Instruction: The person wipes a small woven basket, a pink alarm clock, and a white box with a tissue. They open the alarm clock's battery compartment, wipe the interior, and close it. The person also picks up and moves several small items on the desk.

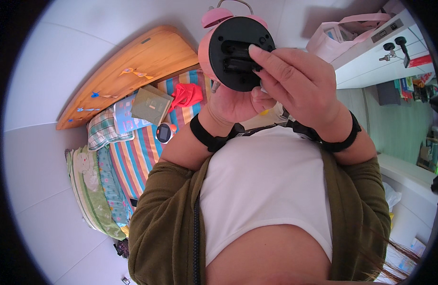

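A pink twin-bell alarm clock (236,53) is held up at the top centre, its black back facing me. The battery compartment in that back is uncovered, with dark slots showing. My left hand (233,103) supports the clock from below, its fingers partly hidden behind the clock and my other hand. My right hand (297,78) is at the back's right side, thumb and fingertips at the compartment's edge. Something small and dark shows by those fingertips, too hidden to name. Black straps circle both wrists.
Left, a bed with a striped sheet (140,153) and wooden headboard (151,53) holds a book (151,105), a red cloth (186,95), a small device with a screen (164,133) and pillows (104,131). A pink bag (326,46) stands upper right, near a door with keys (387,57).
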Demonstrator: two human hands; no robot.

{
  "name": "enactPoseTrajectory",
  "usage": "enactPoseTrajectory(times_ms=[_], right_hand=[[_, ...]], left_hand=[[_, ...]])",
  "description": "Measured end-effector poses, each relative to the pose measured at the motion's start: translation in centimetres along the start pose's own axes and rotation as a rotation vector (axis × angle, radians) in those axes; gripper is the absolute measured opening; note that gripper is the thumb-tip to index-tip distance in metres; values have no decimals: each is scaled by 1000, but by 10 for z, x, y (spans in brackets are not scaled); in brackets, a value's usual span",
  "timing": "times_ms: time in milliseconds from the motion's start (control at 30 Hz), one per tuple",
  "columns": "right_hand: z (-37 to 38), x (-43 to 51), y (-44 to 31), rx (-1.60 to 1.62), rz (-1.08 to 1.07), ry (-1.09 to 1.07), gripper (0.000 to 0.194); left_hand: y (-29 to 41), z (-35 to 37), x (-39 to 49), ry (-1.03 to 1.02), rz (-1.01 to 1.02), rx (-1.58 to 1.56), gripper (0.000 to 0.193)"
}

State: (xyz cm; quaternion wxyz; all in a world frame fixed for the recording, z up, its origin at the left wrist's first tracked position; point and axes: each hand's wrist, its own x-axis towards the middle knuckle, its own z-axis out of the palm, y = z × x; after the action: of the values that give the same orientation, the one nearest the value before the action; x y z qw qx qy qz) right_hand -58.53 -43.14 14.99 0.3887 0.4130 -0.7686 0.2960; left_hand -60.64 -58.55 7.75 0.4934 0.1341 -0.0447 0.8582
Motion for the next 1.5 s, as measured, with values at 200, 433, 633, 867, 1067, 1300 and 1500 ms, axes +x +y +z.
enactPoseTrajectory(times_ms=[200,433,633,867,1067,1300,1500], right_hand=[[-3,-4,6,-39,-107,43,35],[-5,-6,2,-58,-167,5,25],[-10,-5,-4,-101,-119,-25,21],[-11,-5,-3,-158,-141,-38,24],[-7,-7,-4,-187,-102,-47,30],[-5,-7,-12,-60,25,-66,25],[-6,-4,-16,274,444,-59,17]], left_hand=[[-4,-5,-2,-43,14,33,42],[-5,-7,0,-100,-2,107,49],[-8,1,-1,15,43,134,45],[-6,-1,0,7,50,114,42],[-5,1,-2,2,40,2,41],[-6,-2,-6,-13,89,122,43],[-2,-8,-5,-28,65,140,47]])
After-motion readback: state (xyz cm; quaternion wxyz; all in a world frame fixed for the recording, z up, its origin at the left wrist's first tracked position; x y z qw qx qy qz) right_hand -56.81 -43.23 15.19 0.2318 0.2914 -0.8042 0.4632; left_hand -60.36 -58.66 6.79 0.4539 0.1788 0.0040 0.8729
